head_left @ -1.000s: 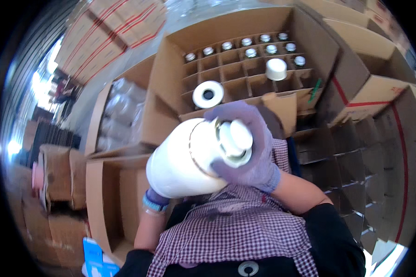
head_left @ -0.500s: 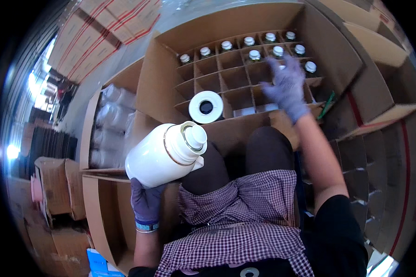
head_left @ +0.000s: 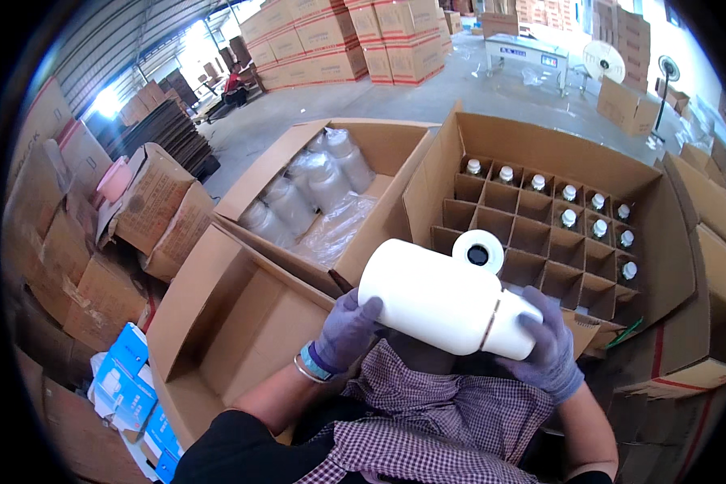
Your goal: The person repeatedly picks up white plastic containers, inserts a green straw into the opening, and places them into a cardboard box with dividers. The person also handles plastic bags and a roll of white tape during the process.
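Observation:
A glossy white vacuum jug [head_left: 427,294] lies sideways over my lap, its base to the left and its narrower top to the right. My gloved left hand [head_left: 345,331] grips the base end. Round the top end closes my gloved right hand [head_left: 550,351], its fingers partly over the lid. Just beyond the jug, a white roll [head_left: 496,260] with a dark core sits at the near edge of a divided carton [head_left: 540,149]. Several white-capped bottles [head_left: 569,193] stand in that carton's far and right compartments.
Left of the divided carton, an open carton [head_left: 415,149] holds clear-wrapped containers [head_left: 286,211]. Nearer stands another open carton [head_left: 177,315], beside blue boxes [head_left: 129,371]. A green strap [head_left: 625,332] sticks out at right. Stacked cartons [head_left: 323,40] and a distant person [head_left: 235,87] are farther off.
My right hand has left the bottles in the divided carton and taken hold of the jug's top. The jug has turned to lie more level. My view has swung up and left.

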`<state>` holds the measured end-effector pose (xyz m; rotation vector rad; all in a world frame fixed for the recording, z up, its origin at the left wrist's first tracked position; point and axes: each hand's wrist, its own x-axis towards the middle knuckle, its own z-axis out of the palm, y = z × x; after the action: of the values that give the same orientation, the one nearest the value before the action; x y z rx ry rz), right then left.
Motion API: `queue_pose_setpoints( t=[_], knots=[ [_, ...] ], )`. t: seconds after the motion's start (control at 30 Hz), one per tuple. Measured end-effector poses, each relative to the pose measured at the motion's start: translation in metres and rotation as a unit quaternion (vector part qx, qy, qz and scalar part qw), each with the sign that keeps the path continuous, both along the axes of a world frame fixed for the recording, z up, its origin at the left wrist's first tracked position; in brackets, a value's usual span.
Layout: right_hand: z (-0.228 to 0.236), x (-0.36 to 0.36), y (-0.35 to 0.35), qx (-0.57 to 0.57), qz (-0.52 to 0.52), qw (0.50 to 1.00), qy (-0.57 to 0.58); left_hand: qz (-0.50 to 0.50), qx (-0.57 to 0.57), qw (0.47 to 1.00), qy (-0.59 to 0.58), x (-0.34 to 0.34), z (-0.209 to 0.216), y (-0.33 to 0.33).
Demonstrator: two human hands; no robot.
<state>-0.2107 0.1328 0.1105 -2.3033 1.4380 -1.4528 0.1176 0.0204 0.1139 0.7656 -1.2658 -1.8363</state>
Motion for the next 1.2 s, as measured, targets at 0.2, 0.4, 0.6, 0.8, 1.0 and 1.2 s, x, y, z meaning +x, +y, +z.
queue_pose_setpoints(
  t=[0.2,0.4,0.6,0.8,1.0,1.2],
  knots=[
    [-0.007,0.022,0.042,0.260,-0.053,0.934,-0.240,-0.039,-0.271,0.959,-0.067,0.000,0.038,0.010],
    [-0.020,0.023,0.044,0.063,-0.165,0.957,-0.231,-0.144,-0.534,0.829,-0.083,-0.033,0.063,-0.003],
    [-0.026,0.034,0.029,0.043,-0.075,0.990,-0.113,-0.415,-0.524,0.724,-0.172,-0.103,0.013,-0.008],
    [-0.010,0.047,0.034,0.103,-0.112,0.985,-0.074,-0.189,-0.356,0.891,-0.209,-0.143,-0.034,-0.109],
    [0.001,0.034,0.037,0.170,-0.060,0.982,-0.058,-0.073,-0.522,0.637,-0.563,-0.206,-0.137,-0.150],
    [0.028,0.026,0.018,0.234,0.055,0.966,-0.093,-0.050,-0.469,0.713,-0.520,-0.227,-0.151,-0.170]
  ],
)
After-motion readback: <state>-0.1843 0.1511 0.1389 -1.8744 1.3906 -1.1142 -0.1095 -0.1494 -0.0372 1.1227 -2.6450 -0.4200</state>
